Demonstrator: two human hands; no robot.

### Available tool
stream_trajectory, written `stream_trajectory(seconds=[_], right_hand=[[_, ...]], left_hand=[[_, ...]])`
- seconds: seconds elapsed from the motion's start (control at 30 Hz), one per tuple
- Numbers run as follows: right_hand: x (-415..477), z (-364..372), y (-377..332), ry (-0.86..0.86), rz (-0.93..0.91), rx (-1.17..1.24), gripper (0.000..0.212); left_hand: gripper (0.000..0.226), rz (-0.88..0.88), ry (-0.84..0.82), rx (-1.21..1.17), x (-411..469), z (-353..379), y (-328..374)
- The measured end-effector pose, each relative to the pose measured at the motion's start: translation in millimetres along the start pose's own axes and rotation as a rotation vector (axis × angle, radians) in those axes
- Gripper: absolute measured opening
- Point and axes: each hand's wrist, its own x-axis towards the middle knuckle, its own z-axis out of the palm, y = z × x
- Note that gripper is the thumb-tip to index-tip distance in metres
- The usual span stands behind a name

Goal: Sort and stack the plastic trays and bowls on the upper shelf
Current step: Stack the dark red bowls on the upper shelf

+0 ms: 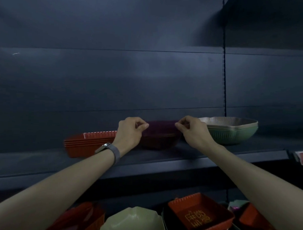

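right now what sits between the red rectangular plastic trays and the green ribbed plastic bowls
Head view: a dark purple plastic bowl, pinched by the left hand and right hand.

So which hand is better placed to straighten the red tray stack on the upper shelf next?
Probably the left hand: it pinches the rim of the purple bowl, right beside the red tray stack. The right hand is across the bowl, next to the green bowls.
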Motion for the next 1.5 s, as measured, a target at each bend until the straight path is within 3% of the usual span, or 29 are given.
stream_trajectory(seconds=[0.4,0.8,1.03,1.13,1.3,1.5], right_hand=[[-6.6,16.6,18.3,-0.080,-0.030,-0.111,0.015],[-14.9,15.7,16.3,-0.110,-0.024,-0.112,0.009],[-27.5,12.6,10.9,-0.131,0.004,-0.149,0.025],[-40.5,6.5,8.1,-0.068,-0.014,-0.115,0.028],[-75.6,-6.3,3.9,0.075,-0.127,0.011,0.009],[-130.1,-25.9,7.8,0.171,-0.240,0.086,0.006]], left_hand=[[0.015,0.054,-0.068,0.144,-18.1,-1.5,-17.2],[0.013,0.006,-0.101,0.135,-21.4,-3.1,-14.1],[0.016,-0.039,-0.098,0.060,-23.4,-4.5,-14.3],[0.010,-0.033,-0.054,0.019,-29.5,-8.0,-7.4],[0.009,0.024,0.041,-0.129,-58.3,-9.4,11.4],[0.012,0.003,-0.087,-0.393,-116.1,10.7,46.2]])
